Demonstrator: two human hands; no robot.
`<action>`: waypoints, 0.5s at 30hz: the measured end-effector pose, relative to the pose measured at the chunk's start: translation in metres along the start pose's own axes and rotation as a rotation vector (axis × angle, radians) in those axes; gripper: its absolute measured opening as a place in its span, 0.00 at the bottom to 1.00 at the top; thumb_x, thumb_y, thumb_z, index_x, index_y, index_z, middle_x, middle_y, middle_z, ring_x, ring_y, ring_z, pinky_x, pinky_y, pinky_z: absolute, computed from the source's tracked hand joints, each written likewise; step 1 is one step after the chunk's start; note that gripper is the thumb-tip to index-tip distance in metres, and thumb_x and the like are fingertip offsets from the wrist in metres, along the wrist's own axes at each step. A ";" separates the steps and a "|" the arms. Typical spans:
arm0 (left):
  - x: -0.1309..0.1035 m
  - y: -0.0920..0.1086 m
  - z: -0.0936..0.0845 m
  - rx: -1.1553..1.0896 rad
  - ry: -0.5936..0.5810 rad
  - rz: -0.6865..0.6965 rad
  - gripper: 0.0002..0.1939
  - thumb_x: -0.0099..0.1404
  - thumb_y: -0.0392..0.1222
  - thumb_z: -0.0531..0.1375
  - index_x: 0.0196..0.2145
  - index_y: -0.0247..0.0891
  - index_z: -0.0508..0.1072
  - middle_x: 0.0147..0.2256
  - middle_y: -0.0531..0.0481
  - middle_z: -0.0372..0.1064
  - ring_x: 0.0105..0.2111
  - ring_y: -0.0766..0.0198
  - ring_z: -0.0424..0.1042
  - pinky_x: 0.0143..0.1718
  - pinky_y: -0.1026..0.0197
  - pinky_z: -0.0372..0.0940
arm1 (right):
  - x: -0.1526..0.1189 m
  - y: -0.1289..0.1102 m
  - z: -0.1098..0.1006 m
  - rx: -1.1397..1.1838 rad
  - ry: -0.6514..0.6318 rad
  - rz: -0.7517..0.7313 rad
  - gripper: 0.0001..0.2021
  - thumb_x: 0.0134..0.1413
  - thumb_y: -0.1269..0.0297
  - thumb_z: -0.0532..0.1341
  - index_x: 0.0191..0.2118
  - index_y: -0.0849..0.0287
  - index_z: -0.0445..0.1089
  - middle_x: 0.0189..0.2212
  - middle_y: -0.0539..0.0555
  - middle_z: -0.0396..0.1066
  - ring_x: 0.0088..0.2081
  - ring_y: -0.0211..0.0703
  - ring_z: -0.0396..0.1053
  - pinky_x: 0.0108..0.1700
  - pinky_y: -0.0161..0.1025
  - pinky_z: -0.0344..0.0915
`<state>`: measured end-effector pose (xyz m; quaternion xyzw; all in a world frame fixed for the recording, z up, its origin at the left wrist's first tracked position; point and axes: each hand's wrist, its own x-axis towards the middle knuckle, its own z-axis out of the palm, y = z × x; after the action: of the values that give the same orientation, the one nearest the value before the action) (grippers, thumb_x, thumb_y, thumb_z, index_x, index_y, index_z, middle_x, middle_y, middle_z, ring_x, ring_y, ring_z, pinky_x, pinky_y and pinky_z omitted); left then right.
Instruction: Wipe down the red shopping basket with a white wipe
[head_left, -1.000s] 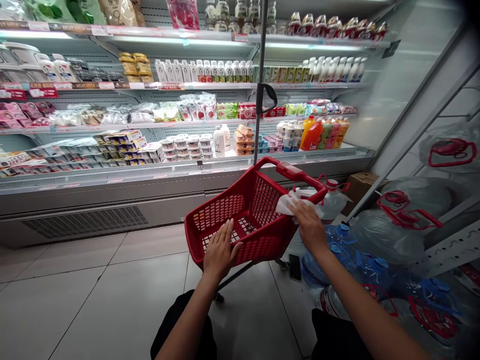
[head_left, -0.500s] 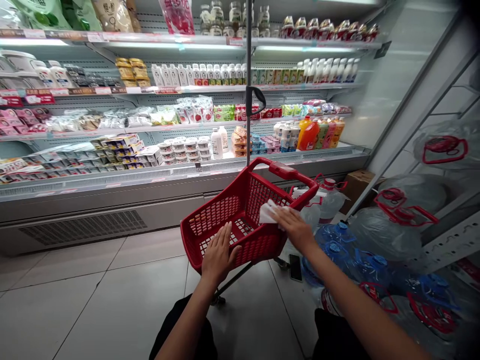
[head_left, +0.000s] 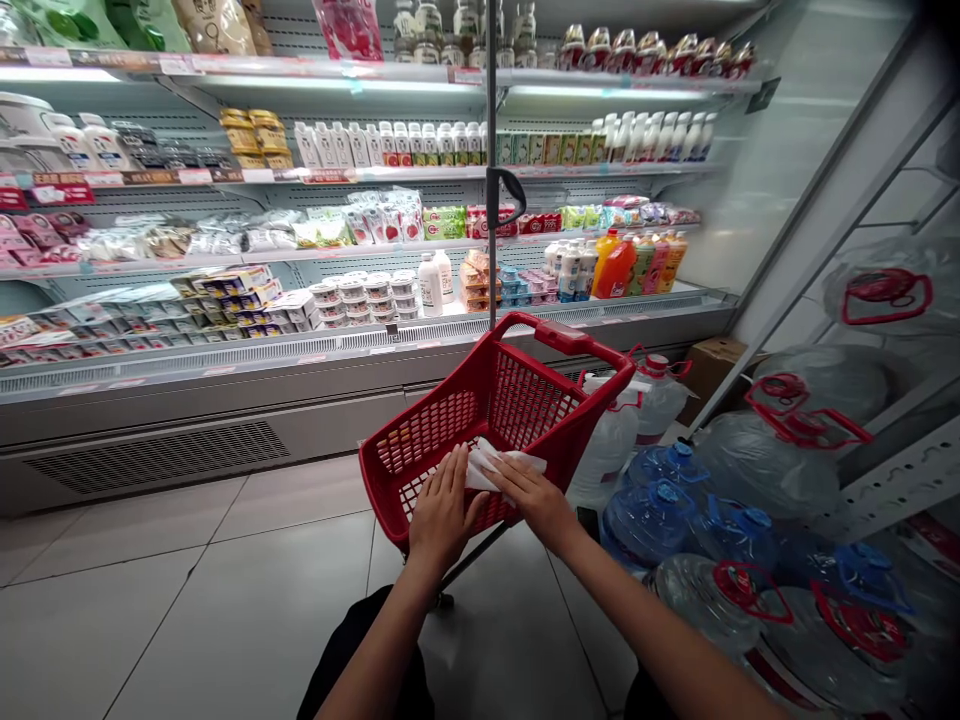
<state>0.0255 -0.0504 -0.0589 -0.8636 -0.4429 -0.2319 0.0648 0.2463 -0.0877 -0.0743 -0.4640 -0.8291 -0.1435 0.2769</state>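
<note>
A red plastic shopping cart (head_left: 536,395) with lattice walls stands tilted in front of me. My left hand (head_left: 441,512) lies on the rim of its near side, fingers stretched out and holding nothing. Beside it, my right hand (head_left: 529,492) presses a white tissue (head_left: 480,468) against the same rim. The tissue sticks out past the fingers on both sides, close to the left fingertips. The near wall of the basket is partly hidden by both hands.
Behind the cart runs an open refrigerated display case (head_left: 330,385) with shelves of dairy and drinks. Large blue-capped water jugs (head_left: 652,520) and red-handled bottles (head_left: 709,600) crowd the floor on the right. A cardboard box (head_left: 709,370) stands behind them.
My right hand has moved left and a little down along the near rim with the tissue, ending beside my left hand. The left hand has stayed almost where it was.
</note>
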 end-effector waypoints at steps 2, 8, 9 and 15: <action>-0.001 -0.005 -0.002 -0.023 -0.022 0.028 0.44 0.78 0.60 0.48 0.76 0.44 0.24 0.74 0.42 0.49 0.72 0.51 0.55 0.67 0.46 0.60 | 0.000 0.020 -0.012 0.000 -0.012 -0.063 0.34 0.68 0.77 0.52 0.76 0.52 0.51 0.72 0.50 0.58 0.72 0.42 0.56 0.72 0.47 0.59; 0.006 -0.021 -0.016 -0.186 -0.185 0.201 0.46 0.77 0.60 0.50 0.75 0.47 0.21 0.76 0.44 0.42 0.74 0.55 0.49 0.70 0.50 0.57 | -0.005 0.099 -0.045 -0.129 0.031 0.020 0.36 0.66 0.80 0.49 0.76 0.46 0.50 0.72 0.47 0.58 0.71 0.43 0.58 0.74 0.52 0.56; 0.007 -0.024 -0.019 -0.199 -0.221 0.237 0.46 0.77 0.61 0.51 0.76 0.48 0.22 0.76 0.45 0.42 0.74 0.55 0.49 0.70 0.51 0.57 | -0.005 0.107 -0.046 -0.153 0.037 0.047 0.37 0.66 0.80 0.49 0.76 0.46 0.50 0.72 0.47 0.58 0.71 0.43 0.58 0.74 0.53 0.55; 0.011 -0.037 -0.017 -0.177 -0.301 0.254 0.46 0.75 0.63 0.54 0.77 0.50 0.32 0.74 0.48 0.50 0.72 0.54 0.56 0.71 0.48 0.55 | 0.001 0.108 -0.025 -0.144 0.108 0.250 0.39 0.60 0.84 0.47 0.73 0.48 0.57 0.69 0.51 0.63 0.72 0.45 0.55 0.73 0.57 0.55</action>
<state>-0.0043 -0.0251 -0.0422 -0.9398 -0.3129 -0.1283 -0.0493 0.3455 -0.0427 -0.0562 -0.5738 -0.7364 -0.1919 0.3028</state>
